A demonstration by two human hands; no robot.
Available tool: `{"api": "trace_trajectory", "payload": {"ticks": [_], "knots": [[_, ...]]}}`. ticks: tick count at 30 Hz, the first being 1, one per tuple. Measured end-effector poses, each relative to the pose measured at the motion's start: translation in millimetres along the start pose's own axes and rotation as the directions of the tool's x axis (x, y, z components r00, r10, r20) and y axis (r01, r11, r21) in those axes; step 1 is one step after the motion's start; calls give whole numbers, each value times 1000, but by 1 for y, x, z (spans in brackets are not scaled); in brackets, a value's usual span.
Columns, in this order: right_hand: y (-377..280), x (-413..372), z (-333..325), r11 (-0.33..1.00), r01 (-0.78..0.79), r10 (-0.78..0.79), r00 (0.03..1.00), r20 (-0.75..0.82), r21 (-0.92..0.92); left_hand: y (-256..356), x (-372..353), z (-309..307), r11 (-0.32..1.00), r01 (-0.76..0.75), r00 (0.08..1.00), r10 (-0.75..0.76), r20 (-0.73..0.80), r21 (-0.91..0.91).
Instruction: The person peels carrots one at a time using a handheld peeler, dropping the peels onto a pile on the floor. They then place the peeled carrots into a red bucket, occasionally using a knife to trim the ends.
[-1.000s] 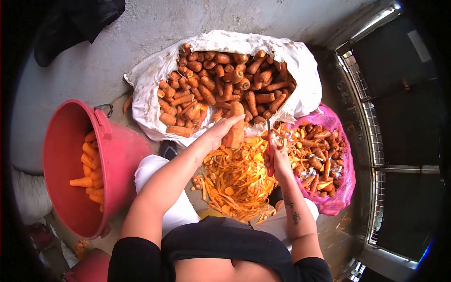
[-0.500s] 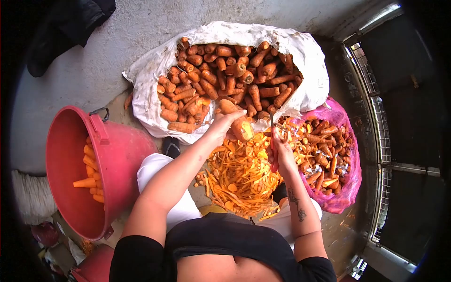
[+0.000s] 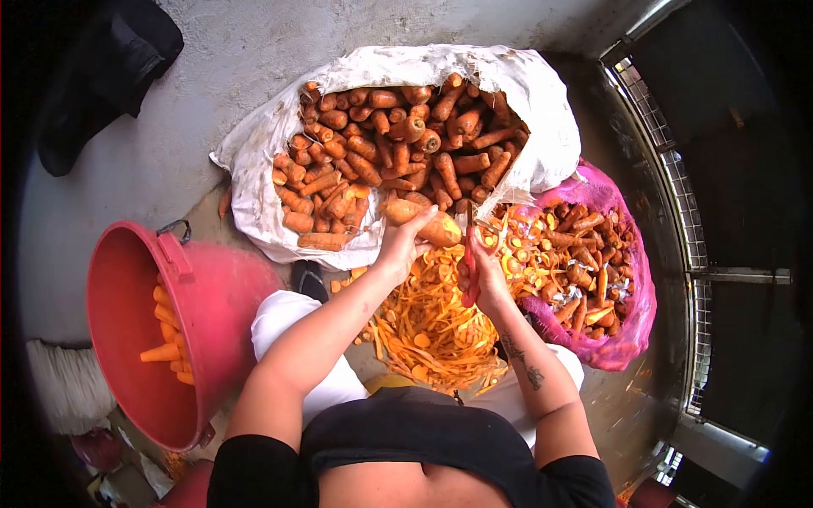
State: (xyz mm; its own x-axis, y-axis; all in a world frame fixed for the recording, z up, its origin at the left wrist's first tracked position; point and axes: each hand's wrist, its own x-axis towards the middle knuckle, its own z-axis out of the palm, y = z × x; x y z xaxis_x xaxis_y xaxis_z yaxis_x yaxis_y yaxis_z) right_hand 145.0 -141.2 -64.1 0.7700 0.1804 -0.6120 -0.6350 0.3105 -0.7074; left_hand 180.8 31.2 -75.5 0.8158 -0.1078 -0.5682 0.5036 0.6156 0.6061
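Holding a fat orange carrot (image 3: pixel 426 222) sideways in the left hand (image 3: pixel 398 252), fingers curled round its near side. Gripping a thin red-handled peeler (image 3: pixel 468 269) tight in the right hand (image 3: pixel 481 273), just beside the carrot's right end, over a heap of orange peels (image 3: pixel 423 326).
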Motion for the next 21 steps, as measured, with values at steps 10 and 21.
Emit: {"api": "trace_trajectory", "payload": {"ticks": [10, 21], "knots": [[11, 20, -11, 999, 33, -33, 998, -57, -13, 9, -15, 13, 977, -105, 994, 102, 28, 187], [-3, 11, -7, 992, 86, -93, 993, -73, -94, -2, -4, 6, 996, -52, 995, 46, 93, 71]]}}
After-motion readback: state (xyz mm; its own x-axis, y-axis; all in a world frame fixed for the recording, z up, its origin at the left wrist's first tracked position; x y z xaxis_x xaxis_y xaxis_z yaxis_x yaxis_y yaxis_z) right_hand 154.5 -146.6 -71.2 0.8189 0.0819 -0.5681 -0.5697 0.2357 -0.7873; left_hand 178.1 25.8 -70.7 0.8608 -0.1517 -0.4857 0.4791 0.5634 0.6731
